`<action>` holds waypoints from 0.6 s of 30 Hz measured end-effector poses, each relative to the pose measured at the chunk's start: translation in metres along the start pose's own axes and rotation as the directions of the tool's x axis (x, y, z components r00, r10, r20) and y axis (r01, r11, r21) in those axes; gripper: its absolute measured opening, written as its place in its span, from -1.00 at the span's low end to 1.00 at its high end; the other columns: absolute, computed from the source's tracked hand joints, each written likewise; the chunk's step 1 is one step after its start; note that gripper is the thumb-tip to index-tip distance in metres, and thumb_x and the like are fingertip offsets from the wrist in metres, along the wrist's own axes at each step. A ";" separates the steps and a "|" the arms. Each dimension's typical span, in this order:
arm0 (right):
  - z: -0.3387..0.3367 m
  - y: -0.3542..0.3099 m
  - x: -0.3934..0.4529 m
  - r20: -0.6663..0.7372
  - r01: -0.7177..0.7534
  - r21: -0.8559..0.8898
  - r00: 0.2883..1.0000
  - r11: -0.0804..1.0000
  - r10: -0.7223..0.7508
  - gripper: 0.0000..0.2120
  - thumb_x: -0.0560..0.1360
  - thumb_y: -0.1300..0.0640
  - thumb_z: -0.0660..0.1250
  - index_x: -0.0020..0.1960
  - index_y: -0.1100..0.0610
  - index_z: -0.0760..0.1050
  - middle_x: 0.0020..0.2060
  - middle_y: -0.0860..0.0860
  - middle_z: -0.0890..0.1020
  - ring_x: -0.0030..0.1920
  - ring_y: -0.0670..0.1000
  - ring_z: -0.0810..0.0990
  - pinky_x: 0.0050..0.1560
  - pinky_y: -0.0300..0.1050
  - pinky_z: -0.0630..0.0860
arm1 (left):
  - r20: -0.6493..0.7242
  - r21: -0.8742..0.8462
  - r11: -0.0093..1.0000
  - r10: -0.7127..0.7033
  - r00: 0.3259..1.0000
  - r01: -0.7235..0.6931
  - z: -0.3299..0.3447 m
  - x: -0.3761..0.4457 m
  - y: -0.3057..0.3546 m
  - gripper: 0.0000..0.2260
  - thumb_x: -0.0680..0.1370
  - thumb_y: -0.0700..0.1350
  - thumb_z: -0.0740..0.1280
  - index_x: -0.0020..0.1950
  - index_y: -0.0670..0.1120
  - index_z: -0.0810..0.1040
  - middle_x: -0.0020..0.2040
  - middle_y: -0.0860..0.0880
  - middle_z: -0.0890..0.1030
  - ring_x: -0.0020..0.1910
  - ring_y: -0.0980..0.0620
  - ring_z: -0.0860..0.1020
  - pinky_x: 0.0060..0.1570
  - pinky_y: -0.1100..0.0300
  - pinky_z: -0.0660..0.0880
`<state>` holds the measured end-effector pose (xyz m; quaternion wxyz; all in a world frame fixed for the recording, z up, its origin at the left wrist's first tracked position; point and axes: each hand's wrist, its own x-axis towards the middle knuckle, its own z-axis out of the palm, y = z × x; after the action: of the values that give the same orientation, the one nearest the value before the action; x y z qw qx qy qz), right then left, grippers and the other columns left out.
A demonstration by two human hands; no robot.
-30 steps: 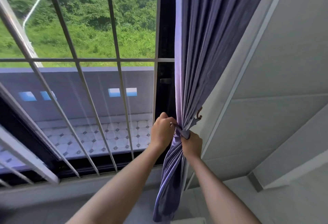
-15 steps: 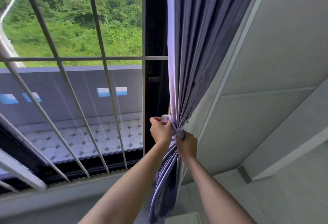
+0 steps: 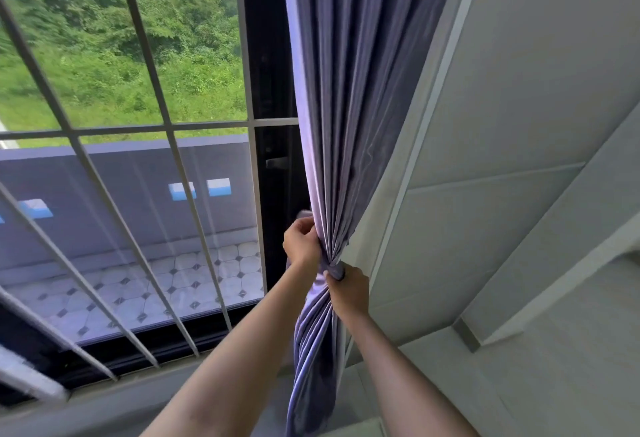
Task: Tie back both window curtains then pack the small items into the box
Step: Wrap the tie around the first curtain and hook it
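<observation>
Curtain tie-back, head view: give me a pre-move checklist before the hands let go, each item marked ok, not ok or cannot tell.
1. Curtain gathered into one bunch: ok.
2. Tie-back band wrapped round the bunch: ok.
3. Left hand has a grip on the folds above the band: ok.
4. Right hand holds the band's end: ok.
5. Band fastened to a wall hook: cannot tell, no hook visible.
6. Second curtain tied: cannot tell, out of view.

The purple curtain [image 3: 346,107] is soft cloth with a faint satin sheen along its folds. The window bars [image 3: 152,66] look like smooth pale-painted metal. The wall [image 3: 519,90] is matt white.
</observation>
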<state>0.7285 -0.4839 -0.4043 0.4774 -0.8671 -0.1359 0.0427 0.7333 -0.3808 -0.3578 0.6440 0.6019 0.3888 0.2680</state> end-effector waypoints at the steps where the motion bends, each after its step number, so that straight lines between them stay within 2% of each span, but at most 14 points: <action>1: -0.001 0.001 0.001 0.001 -0.003 0.007 1.000 1.000 0.003 -0.81 0.45 0.26 0.32 -0.34 0.18 0.46 -0.52 -0.07 0.40 -0.48 -0.16 0.37 -0.50 -0.39 0.29 | 0.092 0.067 0.996 0.045 0.995 -0.051 0.001 0.003 -0.001 -0.85 0.54 -0.24 0.28 -0.06 -0.10 0.65 -0.12 -0.02 0.66 -0.18 0.05 0.59 -0.16 0.17 0.53; 4: -0.006 0.003 0.002 0.014 -0.013 0.000 1.000 1.000 0.013 -0.73 0.46 0.23 0.32 -0.38 0.10 0.36 -0.51 -0.06 0.40 -0.48 -0.13 0.36 -0.51 -0.38 0.28 | 0.337 0.212 0.962 0.091 0.937 -0.170 0.001 0.010 -0.009 -0.79 0.51 -0.30 0.24 -0.05 -0.10 0.65 -0.05 -0.06 0.66 -0.08 -0.04 0.61 -0.06 0.07 0.57; 8: -0.009 0.005 0.003 0.051 -0.022 0.009 0.998 1.000 0.022 -0.80 0.49 0.20 0.31 -0.31 0.14 0.43 -0.50 -0.07 0.43 -0.47 -0.13 0.38 -0.51 -0.38 0.27 | 0.500 0.400 0.894 -0.031 0.865 -0.199 -0.005 0.018 -0.009 -0.73 0.46 -0.45 0.17 0.05 -0.26 0.57 -0.07 -0.15 0.63 -0.11 -0.06 0.59 -0.19 0.16 0.57; 11: -0.008 0.007 0.003 0.046 -0.030 0.030 0.999 0.999 0.029 -0.81 0.48 0.19 0.31 -0.30 0.14 0.44 -0.49 -0.06 0.44 -0.46 -0.11 0.40 -0.50 -0.37 0.27 | 0.601 0.545 0.791 -0.137 0.787 -0.278 -0.015 0.024 -0.004 -0.65 0.37 -0.45 0.25 0.10 -0.22 0.56 -0.02 -0.14 0.62 0.00 -0.09 0.59 0.00 0.07 0.59; 13: -0.007 0.007 0.003 0.043 -0.049 0.061 0.998 0.997 0.046 -0.84 0.48 0.17 0.33 -0.28 0.13 0.49 -0.44 -0.01 0.50 -0.41 -0.03 0.45 -0.48 -0.38 0.28 | 0.646 0.567 0.761 -0.174 0.743 -0.314 -0.021 0.023 0.001 -0.63 0.31 -0.46 0.29 0.07 -0.21 0.57 -0.02 -0.19 0.63 0.00 -0.14 0.59 0.04 -0.02 0.57; 15: -0.003 0.007 0.004 0.029 -0.063 0.087 0.998 0.994 0.061 -0.82 0.48 0.15 0.35 -0.29 0.12 0.48 -0.42 0.00 0.52 -0.38 0.00 0.48 -0.45 -0.30 0.31 | 0.694 0.535 0.769 -0.164 0.701 -0.349 -0.026 0.021 0.003 -0.65 0.30 -0.43 0.34 0.04 -0.19 0.58 -0.02 -0.21 0.64 -0.03 -0.14 0.60 0.05 -0.06 0.55; 18: 0.002 0.006 0.002 0.019 -0.070 0.111 0.997 0.991 0.069 -0.79 0.48 0.11 0.40 -0.29 0.12 0.47 -0.42 -0.01 0.53 -0.42 -0.04 0.46 -0.47 -0.39 0.30 | 0.739 0.457 0.818 -0.132 0.660 -0.349 -0.033 0.019 0.001 -0.63 0.28 -0.34 0.48 0.06 -0.13 0.59 -0.04 -0.11 0.66 0.00 -0.05 0.63 0.06 0.01 0.59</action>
<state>0.7310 -0.4842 -0.4103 0.5224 -0.8429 -0.1065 0.0732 0.7168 -0.3461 -0.3593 0.5193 0.8423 0.1140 -0.0883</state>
